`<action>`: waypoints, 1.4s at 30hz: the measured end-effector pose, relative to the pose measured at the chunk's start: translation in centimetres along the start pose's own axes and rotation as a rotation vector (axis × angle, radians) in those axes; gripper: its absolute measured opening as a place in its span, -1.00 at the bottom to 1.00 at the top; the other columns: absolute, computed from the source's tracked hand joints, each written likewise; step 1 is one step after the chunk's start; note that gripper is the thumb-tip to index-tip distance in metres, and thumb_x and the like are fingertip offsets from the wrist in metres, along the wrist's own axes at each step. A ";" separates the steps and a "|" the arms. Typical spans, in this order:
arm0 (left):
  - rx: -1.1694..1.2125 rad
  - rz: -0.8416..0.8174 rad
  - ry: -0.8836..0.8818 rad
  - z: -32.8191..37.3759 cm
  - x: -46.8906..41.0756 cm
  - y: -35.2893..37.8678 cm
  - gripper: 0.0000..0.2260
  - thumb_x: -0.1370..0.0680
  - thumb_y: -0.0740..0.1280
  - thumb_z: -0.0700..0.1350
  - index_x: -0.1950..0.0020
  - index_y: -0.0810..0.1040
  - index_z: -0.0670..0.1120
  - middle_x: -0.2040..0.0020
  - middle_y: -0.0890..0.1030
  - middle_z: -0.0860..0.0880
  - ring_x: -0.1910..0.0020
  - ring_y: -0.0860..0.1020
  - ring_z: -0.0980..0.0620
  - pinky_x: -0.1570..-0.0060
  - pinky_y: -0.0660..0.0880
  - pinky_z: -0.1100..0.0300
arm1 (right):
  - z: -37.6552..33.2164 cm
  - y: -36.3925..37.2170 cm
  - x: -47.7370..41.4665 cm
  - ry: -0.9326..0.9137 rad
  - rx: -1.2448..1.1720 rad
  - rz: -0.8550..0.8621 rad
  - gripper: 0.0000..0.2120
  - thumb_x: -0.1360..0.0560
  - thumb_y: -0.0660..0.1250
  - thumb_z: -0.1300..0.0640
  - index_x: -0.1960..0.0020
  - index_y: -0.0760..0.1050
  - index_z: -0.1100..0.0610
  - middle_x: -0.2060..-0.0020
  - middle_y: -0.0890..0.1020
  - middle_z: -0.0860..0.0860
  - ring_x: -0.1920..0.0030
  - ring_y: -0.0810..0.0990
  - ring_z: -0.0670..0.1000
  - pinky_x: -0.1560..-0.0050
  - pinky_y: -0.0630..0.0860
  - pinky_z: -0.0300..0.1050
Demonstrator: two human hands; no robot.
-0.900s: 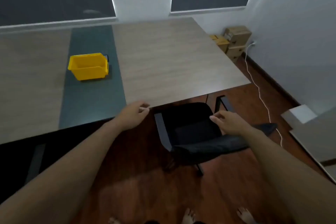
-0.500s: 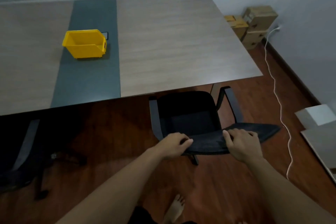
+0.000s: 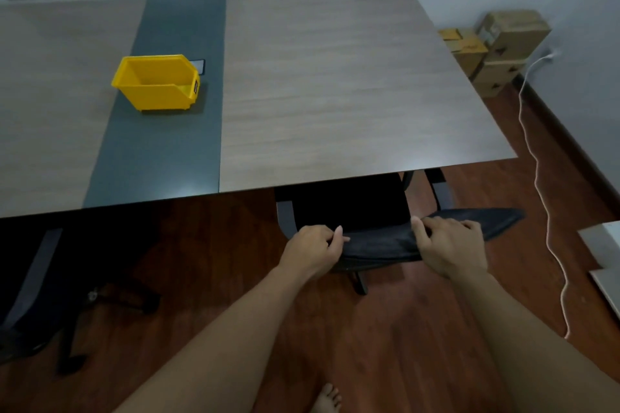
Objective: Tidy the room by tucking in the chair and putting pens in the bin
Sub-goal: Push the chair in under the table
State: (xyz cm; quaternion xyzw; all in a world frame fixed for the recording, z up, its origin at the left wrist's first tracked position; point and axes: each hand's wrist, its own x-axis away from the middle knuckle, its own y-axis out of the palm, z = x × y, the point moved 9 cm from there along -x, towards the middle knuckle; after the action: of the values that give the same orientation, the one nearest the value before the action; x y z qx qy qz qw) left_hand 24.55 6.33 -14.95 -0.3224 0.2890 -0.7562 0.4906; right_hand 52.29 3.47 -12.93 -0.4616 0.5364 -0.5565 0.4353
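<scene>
The table (image 3: 335,84) stretched beyond both hands, its near edge just past the fingers. The black chair (image 3: 349,208) sat partly under that edge, directly ahead of the hands. The left hand (image 3: 313,250) and right hand (image 3: 449,250) each gripped its backrest top, fingers curled closed. The yellow bin (image 3: 156,82) stood on the table, well beyond the left hand.

Gripped by the left hand (image 3: 313,250) and right hand (image 3: 451,250), the black mesh-backed office chair (image 3: 379,241) has slid further beneath the wood-grain table (image 3: 335,94).
</scene>
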 end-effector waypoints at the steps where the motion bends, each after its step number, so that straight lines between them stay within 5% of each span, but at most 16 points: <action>1: -0.009 0.021 0.007 0.1 -0.8 -0.5 -0.53 -0.73 0.07 0.18 -0.11 0.79 0.14 0.45 0.52 0.09 0.53 0.45 0.09 0.51 0.22 0.17 | 0.0 -0.1 -0.9 0.003 -0.003 -0.004 -0.39 -0.66 -0.12 -0.30 0.13 0.63 -0.09 0.20 0.70 -0.08 0.12 0.65 0.04 -0.19 0.33 0.12; 7: -0.028 0.165 -0.011 -1.0 -5.5 -2.1 -0.45 -0.72 0.02 0.23 -0.01 0.81 0.13 0.32 0.63 0.08 0.44 0.54 0.09 0.47 0.44 0.10 | -0.8 -0.6 -6.3 0.011 -0.004 0.012 -0.42 -0.67 -0.10 -0.25 0.12 0.63 -0.06 0.20 0.67 -0.03 0.10 0.64 0.11 -0.25 0.31 0.18; 11: -0.022 0.228 -0.017 -0.9 -6.8 -2.8 -0.43 -0.73 0.03 0.26 0.03 0.81 0.11 0.34 0.56 0.12 0.42 0.54 0.12 0.47 0.37 0.18 | -1.2 -1.0 -8.3 0.044 -0.001 0.014 -0.39 -0.67 -0.16 -0.23 0.26 0.54 -0.03 0.35 0.56 -0.06 0.20 0.57 0.10 -0.28 0.30 0.21; 15: -0.062 0.244 -0.032 -1.1 -7.9 -3.5 -0.33 -0.69 0.02 0.38 0.15 0.77 0.01 0.18 0.63 0.02 0.24 0.60 0.07 0.28 0.54 0.03 | -1.5 -1.7 -9.0 0.105 -0.043 0.072 -0.46 -0.71 -0.11 -0.15 0.24 0.48 -0.01 0.13 0.67 0.07 -0.03 0.61 0.18 -0.40 0.26 0.27; 19: -0.103 0.208 -0.060 -1.7 -9.1 -4.5 -0.34 -0.66 0.03 0.41 0.30 0.56 -0.05 0.22 0.54 -0.02 0.17 0.55 -0.01 0.23 0.41 0.06 | -2.5 -1.1 -10.0 0.138 -0.088 0.029 -0.31 -0.66 -0.25 -0.21 0.12 0.59 0.05 0.11 0.68 0.04 -0.06 0.62 0.17 -0.45 0.24 0.33; 21: -0.073 0.158 -0.102 -2.7 -9.6 -5.1 -0.36 -0.62 0.02 0.48 0.22 0.56 0.00 0.12 0.56 -0.03 0.04 0.57 -0.04 0.14 0.41 0.06 | -3.6 -1.4 -10.3 0.131 -0.111 -0.011 -0.35 -0.69 -0.19 -0.21 0.11 0.60 0.04 0.11 0.69 0.03 -0.11 0.61 0.18 -0.46 0.25 0.39; 25: 0.034 0.106 -0.094 -4.7 -7.8 -7.3 -0.20 -0.59 -0.10 0.53 -0.25 0.64 -0.04 -0.18 0.64 -0.04 -0.20 0.57 -0.04 -0.19 0.53 -0.03 | -7.1 -4.0 -9.4 0.049 -0.136 0.016 -0.41 -0.66 -0.04 -0.31 -0.03 0.65 0.04 0.04 0.71 0.05 -0.13 0.64 0.20 -0.33 0.43 0.28; 30: 0.034 0.166 -0.115 -9.1 -1.1 -13.9 -0.33 -0.68 -0.03 0.39 -0.40 0.57 -0.06 -0.29 0.64 -0.03 -0.25 0.58 0.00 -0.29 0.54 0.00 | -14.4 -8.5 -7.1 -0.088 -0.226 0.020 -0.39 -0.66 0.06 -0.35 -0.34 0.59 0.07 -0.20 0.69 0.08 -0.24 0.61 0.19 -0.24 0.54 0.21; 42: 0.073 0.350 -0.259 -25.1 20.1 -33.7 -0.48 -0.70 0.19 0.22 -0.53 0.49 -0.07 -0.43 0.59 -0.03 -0.40 0.54 0.00 -0.41 0.50 0.03 | -41.3 -16.7 3.0 -0.308 -0.400 0.009 -0.38 -0.63 0.11 -0.36 -0.43 0.53 0.06 -0.36 0.62 0.03 -0.37 0.57 0.09 -0.33 0.54 0.15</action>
State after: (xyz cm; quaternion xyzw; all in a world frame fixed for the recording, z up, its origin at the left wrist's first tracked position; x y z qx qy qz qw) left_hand -19.77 2.60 -1.16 -0.3441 0.2475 -0.6218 0.6586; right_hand 11.44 9.36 3.96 -0.6157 0.5652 -0.3603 0.4142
